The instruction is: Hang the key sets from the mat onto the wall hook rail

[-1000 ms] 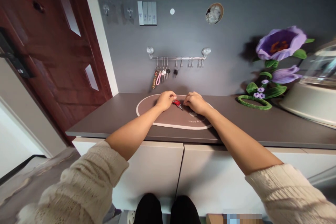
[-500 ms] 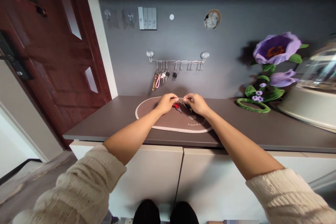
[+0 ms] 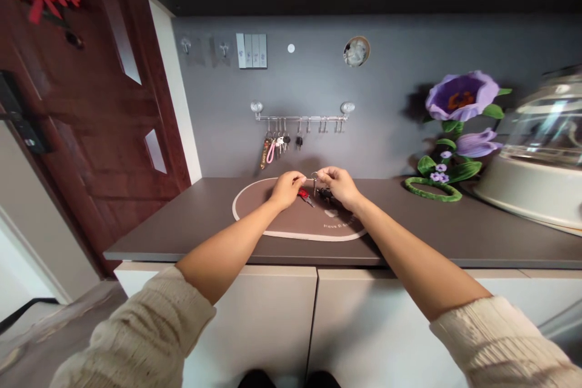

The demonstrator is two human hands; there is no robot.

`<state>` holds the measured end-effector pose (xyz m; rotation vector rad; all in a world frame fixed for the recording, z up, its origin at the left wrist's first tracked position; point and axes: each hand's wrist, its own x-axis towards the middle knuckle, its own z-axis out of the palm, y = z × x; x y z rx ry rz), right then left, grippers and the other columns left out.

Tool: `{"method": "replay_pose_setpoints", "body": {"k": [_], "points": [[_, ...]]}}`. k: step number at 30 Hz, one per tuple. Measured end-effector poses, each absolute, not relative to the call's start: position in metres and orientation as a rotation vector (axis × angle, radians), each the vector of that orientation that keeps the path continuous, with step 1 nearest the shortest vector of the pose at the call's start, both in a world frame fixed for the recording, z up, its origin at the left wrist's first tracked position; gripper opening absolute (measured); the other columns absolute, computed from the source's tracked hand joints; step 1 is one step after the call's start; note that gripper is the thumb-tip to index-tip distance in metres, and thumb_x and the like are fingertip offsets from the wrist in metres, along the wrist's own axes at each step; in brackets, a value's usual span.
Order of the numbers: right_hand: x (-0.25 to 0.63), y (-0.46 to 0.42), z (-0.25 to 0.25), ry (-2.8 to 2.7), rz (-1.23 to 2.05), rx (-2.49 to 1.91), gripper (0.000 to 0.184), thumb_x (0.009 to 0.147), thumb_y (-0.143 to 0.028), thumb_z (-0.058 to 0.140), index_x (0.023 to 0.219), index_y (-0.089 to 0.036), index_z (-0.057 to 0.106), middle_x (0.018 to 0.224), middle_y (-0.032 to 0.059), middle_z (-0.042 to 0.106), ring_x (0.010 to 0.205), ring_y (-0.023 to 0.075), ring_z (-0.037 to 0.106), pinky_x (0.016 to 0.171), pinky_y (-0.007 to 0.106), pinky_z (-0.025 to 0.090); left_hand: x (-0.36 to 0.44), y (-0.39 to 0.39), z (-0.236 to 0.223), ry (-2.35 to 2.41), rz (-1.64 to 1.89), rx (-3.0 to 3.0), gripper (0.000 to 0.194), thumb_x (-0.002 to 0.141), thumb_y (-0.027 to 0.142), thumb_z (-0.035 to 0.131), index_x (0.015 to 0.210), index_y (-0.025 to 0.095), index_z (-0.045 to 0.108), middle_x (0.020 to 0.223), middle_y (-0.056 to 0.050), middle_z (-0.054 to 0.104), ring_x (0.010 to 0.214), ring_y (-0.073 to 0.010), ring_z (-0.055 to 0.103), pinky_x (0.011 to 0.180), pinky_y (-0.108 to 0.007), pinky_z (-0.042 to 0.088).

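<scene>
Above one o'clock of an oval mat [image 3: 254, 209] on a counter [image 3: 173, 212], a person's right hand [image 3: 340, 185] pinches a metal ring [image 3: 313, 173], a slim metal piece [image 3: 314, 187] hanging at its six o'clock. Barely showing half a second ago, the ring now stands clear between the hands, seemingly within both hands' reach. At nine o'clock, the left hand [image 3: 286, 189] has its fingertips together; whether they grip the red-headed key [image 3: 303, 194] just below cannot be told.
</scene>
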<state>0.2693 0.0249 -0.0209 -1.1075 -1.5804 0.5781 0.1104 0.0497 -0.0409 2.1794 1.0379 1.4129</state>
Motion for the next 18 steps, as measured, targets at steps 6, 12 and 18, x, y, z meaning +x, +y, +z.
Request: {"method": "replay_pose_setpoints", "body": {"k": [6, 12, 18], "points": [[0.266, 0.029, -0.018, -1.457, 0.667, -1.030, 0.032, 0.068, -0.045, 0.056, 0.078, -0.014, 0.057, 0.074, 0.0033, 0.061, 0.065, 0.0111, 0.052, 0.063, 0.025, 0.040, 0.111, 0.053, -0.044, 1.084, 1.463, 2.207, 0.020, 0.080, 0.025, 0.043, 0.072, 0.015, 0.059, 0.073, -0.002, 0.062, 0.070, -0.0123, 0.054, 0.068, -0.024, 0.041], [0.265, 0.047, 0.005, -1.400, 0.609, -1.005, 0.031, 0.067, -0.043, 0.057, 0.077, -0.014, 0.058, 0.073, 0.0039, 0.060, 0.064, 0.0104, 0.051, 0.061, 0.024, 0.039, 0.112, 0.056, -0.045, 1.218, 1.485, 2.153, 0.021, 0.081, 0.026, 0.040, 0.073, 0.016, 0.058, 0.072, -0.002, 0.061, 0.068, -0.0124, 0.054, 0.068, -0.024, 0.040], [0.260, 0.071, 0.039, -1.272, 0.602, -0.998, 0.017, 0.067, -0.031, 0.057, 0.071, -0.014, 0.055, 0.068, 0.0014, 0.057, 0.057, 0.0072, 0.047, 0.056, 0.021, 0.038, 0.112, 0.060, -0.047, 1.303, 1.489, 2.129, 0.022, 0.081, 0.027, 0.040, 0.073, 0.016, 0.057, 0.072, -0.003, 0.061, 0.067, -0.0129, 0.054, 0.066, -0.025, 0.040]]}}
